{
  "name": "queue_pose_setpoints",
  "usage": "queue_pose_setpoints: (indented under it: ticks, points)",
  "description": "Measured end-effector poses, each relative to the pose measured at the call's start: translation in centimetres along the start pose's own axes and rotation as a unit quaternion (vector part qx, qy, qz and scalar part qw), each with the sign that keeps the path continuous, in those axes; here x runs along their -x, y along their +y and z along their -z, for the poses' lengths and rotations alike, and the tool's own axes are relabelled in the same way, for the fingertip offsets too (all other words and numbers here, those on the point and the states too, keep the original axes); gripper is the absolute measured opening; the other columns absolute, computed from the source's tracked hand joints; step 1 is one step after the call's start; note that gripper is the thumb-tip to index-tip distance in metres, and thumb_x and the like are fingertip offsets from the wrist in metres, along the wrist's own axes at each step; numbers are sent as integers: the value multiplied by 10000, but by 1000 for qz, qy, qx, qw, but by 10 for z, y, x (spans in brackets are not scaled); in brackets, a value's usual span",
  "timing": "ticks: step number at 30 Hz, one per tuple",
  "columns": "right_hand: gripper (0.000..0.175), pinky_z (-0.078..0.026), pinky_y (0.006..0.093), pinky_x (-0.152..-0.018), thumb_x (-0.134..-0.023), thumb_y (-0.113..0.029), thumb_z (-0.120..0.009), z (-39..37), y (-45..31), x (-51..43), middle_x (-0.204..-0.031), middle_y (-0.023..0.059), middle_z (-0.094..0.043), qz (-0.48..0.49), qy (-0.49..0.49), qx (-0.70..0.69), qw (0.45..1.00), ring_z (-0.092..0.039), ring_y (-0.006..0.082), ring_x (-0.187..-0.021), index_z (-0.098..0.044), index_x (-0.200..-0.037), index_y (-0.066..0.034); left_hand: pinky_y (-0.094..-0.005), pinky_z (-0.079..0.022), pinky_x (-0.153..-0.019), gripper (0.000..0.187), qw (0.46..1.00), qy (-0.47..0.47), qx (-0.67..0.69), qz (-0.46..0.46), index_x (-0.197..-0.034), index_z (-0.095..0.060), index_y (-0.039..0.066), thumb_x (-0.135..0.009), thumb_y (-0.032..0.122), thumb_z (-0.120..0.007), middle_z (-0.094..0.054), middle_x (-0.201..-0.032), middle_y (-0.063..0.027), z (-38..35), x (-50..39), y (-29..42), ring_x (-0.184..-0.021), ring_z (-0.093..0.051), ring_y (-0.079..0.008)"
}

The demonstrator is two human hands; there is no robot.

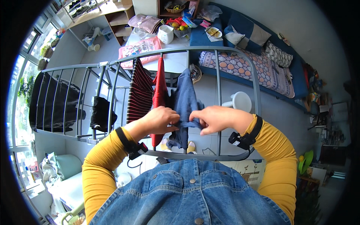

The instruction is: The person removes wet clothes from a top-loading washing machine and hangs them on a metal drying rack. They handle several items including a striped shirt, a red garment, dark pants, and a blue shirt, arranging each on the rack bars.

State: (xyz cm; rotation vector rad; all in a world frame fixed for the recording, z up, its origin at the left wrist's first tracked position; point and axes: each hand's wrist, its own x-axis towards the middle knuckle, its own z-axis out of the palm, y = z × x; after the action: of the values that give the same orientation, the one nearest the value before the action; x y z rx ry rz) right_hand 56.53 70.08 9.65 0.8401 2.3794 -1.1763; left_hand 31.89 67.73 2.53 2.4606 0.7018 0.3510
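A dark blue cloth garment (185,94) drapes over a crossbar of the grey metal drying rack (218,84). From its left side my left hand (161,120) grips the cloth's edge, with thumb and fingertips at the fabric. My right hand (215,119) has bent fingers on the other side, pinching a fold of the same garment. A band of the cloth runs between the two hands. Just left of it, a red garment (159,87) hangs folded over a bar, close behind my left hand. A dark red striped garment (140,92) hangs beyond that.
Black clothes (54,102) and a small black cloth item (101,114) hang on the rack's left section. Behind the rack are a white table (175,60) and a blue sofa (205,38). A white stool (241,101) stands on the floor at right.
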Motion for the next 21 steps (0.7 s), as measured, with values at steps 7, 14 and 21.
queue_pose_setpoints:
  ticks: [7, 14, 21]
  points:
    - [118, -528, 380, -693, -784, -82, -615, 44, 57, -47, -826, 117, -682, -127, 354, 109, 920, -664, 279, -784, -661, -893, -80, -388, -500, -623, 145, 990, 104, -57, 82, -786, -535, 76, -727, 122, -659, -542, -752, -71, -21, -4, 25, -740, -602, -276]
    - [300, -519, 341, -779, -738, -89, -662, 68, 105, -103, -951, 139, -694, -36, 290, -19, 956, -668, 266, -844, -680, -1035, -49, -335, -482, -568, 107, 966, 190, -159, -75, -851, -548, 137, -766, 131, -613, -532, -796, -30, -16, 0, 47, -762, -589, -200]
    - [156, -479, 283, -707, -858, -155, -629, 95, 110, -106, -850, 26, -665, -111, 216, -70, 967, -595, 129, -795, -673, -963, -50, -291, -482, -560, 175, 976, 152, -152, 25, -924, -589, 125, -768, 188, -633, -527, -841, 3, -21, -2, 50, -783, -579, -161]
